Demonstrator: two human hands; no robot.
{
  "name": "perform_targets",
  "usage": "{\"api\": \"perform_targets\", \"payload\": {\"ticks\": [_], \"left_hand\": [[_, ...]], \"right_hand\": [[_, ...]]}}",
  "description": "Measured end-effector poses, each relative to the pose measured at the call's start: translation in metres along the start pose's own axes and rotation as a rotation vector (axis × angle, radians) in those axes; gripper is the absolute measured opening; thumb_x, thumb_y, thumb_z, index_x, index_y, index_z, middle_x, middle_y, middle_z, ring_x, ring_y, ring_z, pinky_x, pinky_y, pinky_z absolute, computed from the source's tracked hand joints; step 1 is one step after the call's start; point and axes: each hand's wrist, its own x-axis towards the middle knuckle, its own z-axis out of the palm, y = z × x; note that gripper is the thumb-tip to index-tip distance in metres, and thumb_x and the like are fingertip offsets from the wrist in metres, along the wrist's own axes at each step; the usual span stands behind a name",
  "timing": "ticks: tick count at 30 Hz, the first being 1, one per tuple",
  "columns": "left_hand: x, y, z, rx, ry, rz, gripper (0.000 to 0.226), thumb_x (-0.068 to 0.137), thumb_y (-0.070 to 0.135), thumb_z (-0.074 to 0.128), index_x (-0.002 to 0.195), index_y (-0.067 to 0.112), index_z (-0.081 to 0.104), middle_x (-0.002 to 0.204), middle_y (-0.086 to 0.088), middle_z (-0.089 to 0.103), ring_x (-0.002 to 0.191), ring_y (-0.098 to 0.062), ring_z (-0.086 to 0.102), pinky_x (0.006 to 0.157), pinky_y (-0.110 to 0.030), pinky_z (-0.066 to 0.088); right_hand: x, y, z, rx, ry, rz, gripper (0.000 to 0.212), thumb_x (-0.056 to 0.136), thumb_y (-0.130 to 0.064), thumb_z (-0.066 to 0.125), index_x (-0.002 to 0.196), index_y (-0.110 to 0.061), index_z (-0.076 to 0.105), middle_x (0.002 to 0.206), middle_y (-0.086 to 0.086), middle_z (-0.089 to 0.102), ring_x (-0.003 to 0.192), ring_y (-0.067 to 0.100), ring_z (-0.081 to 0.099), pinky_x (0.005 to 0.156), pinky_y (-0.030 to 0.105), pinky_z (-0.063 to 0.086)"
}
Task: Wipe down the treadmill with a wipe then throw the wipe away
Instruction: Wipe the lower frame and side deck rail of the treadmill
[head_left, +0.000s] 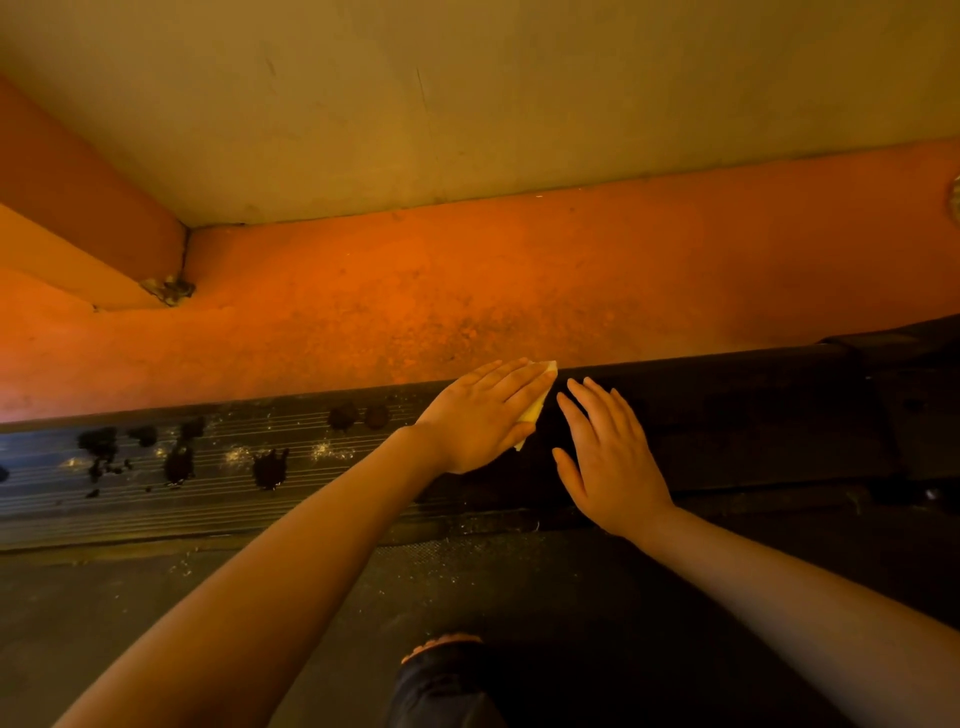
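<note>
Left hand (480, 415) pressed flat, fingers straight, on wipe (537, 408) atop treadmill side rail (218, 467), whose long axis ran 9-to-3; dirt clumps (179, 462) lay toward 9 o'clock, right hand (608, 452) flat, empty, beside.

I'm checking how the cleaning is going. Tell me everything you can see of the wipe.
The wipe is a small pale, yellowish sheet, seemingly thin cloth or paper, mostly hidden under the left hand, which presses it flat with straight fingers onto the treadmill's dark side rail. Only its far corner and right edge show.
</note>
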Motion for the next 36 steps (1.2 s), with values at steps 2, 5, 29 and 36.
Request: {"api": "perform_targets", "payload": {"ticks": [2, 5, 29, 36], "left_hand": [[-0.006, -0.003, 0.002, 0.012, 0.001, -0.005, 0.068, 0.104, 0.049, 0.021, 0.159, 0.017, -0.003, 0.167, -0.003, 0.001, 0.153, -0.017, 0.003, 0.12, -0.032, -0.005], [-0.032, -0.015, 0.008, 0.042, 0.003, -0.063, 0.067, 0.103, 0.05, 0.013, 0.159, 0.017, -0.002, 0.166, -0.006, 0.003, 0.153, -0.02, 0.003, 0.122, -0.034, -0.003], [-0.076, 0.07, 0.044, 0.088, 0.16, -0.198, 0.061, 0.103, 0.04, 0.021, 0.158, 0.013, 0.018, 0.165, -0.011, 0.011, 0.152, -0.025, 0.01, 0.122, -0.041, 0.007], [-0.062, 0.083, 0.044, 0.14, 0.142, -0.262, 0.066, 0.102, 0.045, 0.028, 0.158, 0.013, 0.012, 0.164, -0.012, 0.007, 0.152, -0.026, 0.007, 0.122, -0.042, 0.002]], "right_hand": [[0.0, 0.0, 0.0, 0.003, 0.006, -0.004, 0.059, 0.1, -0.038, 0.035, 0.147, -0.003, 0.041, 0.154, 0.016, 0.037, 0.146, 0.031, 0.031, 0.119, 0.049, 0.025], [0.0, 0.0, 0.0, 0.001, 0.004, -0.002, 0.059, 0.1, -0.038, 0.035, 0.147, -0.004, 0.04, 0.155, 0.016, 0.036, 0.146, 0.03, 0.03, 0.12, 0.048, 0.023], [0.0, -0.003, -0.003, -0.011, -0.012, 0.015, 0.059, 0.1, -0.039, 0.032, 0.146, -0.004, 0.042, 0.154, 0.017, 0.038, 0.146, 0.032, 0.032, 0.119, 0.049, 0.027], [0.0, -0.003, -0.003, -0.005, -0.019, 0.021, 0.059, 0.1, -0.04, 0.03, 0.146, -0.004, 0.043, 0.154, 0.017, 0.039, 0.145, 0.032, 0.032, 0.119, 0.049, 0.027]]}}
